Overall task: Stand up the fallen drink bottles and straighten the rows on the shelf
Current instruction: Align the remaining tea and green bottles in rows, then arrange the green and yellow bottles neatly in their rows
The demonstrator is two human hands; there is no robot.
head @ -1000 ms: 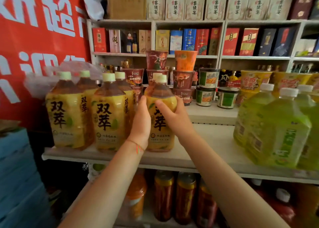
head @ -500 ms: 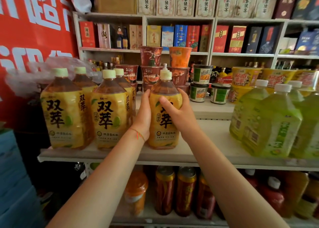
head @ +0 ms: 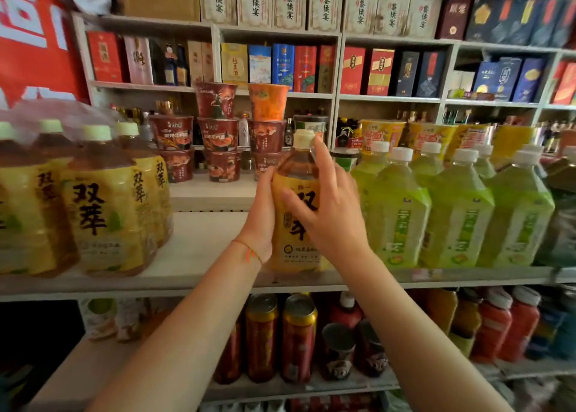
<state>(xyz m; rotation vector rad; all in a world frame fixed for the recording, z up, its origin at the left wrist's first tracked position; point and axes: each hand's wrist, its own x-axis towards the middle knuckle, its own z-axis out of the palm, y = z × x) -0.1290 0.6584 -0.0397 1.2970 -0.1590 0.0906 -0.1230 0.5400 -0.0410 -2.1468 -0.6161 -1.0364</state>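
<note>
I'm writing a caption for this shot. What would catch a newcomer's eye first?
First the amber tea bottle at the centre of the white shelf, upright and held between the left hand and the right hand. Next, the yellow-labelled tea bottles grouped at the left and the row of green drink bottles at the right. Behind stand stacked noodle cups.
</note>
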